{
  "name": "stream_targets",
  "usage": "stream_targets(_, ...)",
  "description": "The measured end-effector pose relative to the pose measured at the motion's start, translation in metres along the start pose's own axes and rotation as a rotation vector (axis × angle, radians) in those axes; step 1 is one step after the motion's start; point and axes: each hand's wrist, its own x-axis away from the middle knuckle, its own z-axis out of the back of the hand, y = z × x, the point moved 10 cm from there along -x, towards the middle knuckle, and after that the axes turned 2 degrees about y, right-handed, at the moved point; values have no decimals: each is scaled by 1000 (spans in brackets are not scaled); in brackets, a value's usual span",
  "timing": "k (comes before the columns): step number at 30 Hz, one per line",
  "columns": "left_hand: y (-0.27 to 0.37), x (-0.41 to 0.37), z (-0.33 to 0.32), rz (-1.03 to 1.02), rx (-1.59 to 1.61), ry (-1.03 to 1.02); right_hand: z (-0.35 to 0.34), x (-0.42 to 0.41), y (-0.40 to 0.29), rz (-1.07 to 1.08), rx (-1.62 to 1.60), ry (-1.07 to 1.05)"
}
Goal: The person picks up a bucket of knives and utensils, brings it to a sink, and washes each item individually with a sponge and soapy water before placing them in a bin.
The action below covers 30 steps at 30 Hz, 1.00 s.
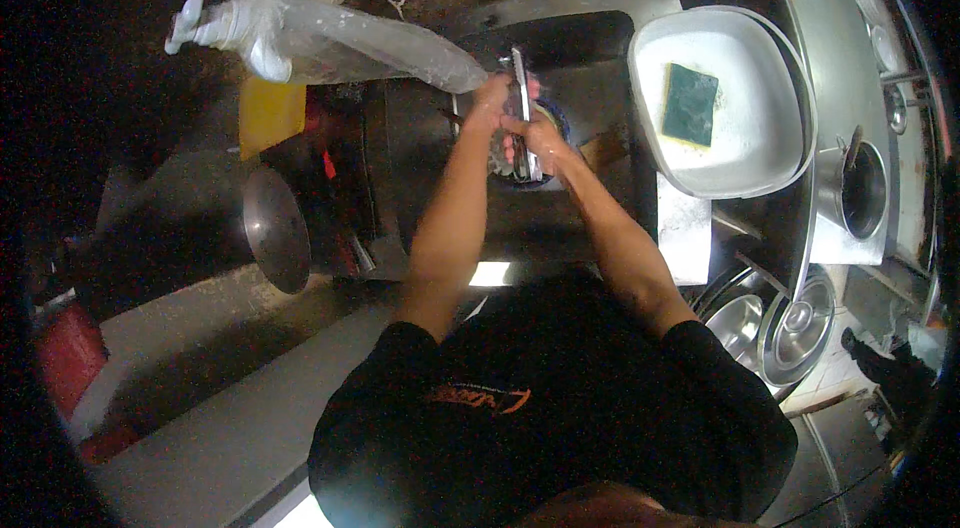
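Over a dark sink (525, 232), both my hands grip long shiny metal utensils (520, 74), held close together and pointing away from me. They look like tongs or similar cutlery; the exact kind is unclear. My left hand (491, 102) grasps the far part, near the mouth of a cloudy plastic sleeve (390, 48) hanging from the tap. Around the nearer part are the fingers of my right hand (546, 142). Beneath my hands sits a round container with a blue rim (559, 124), mostly hidden, its contents hard to make out.
A white plastic basin (765, 108) stands right of the sink, with a green scouring sponge (691, 106) inside. Beyond it are a steel pot (862, 190) and metal lids (799, 318). To the left, the white tap (259, 22) juts out above a round metal pan (276, 228).
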Motion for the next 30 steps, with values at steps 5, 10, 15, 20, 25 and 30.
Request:
stream_targets(5,13,-37,57,-172,384,-19,-10,-5,21,112,552,-1)
stream_targets(10,10,2,0,-195,673,-142,34,-22,-23,240,1185,541)
stream_targets(15,14,-9,77,-391,-56,493,14,-9,-29,438,1259,729)
stream_targets(20,14,-48,49,-93,412,80,13,-14,5,394,1038,686)
stream_targets(25,28,-14,0,-198,-59,-181,-9,-28,14,207,779,162)
stream_targets(30,31,13,29,-406,-582,-259,-8,-48,-10,222,749,456)
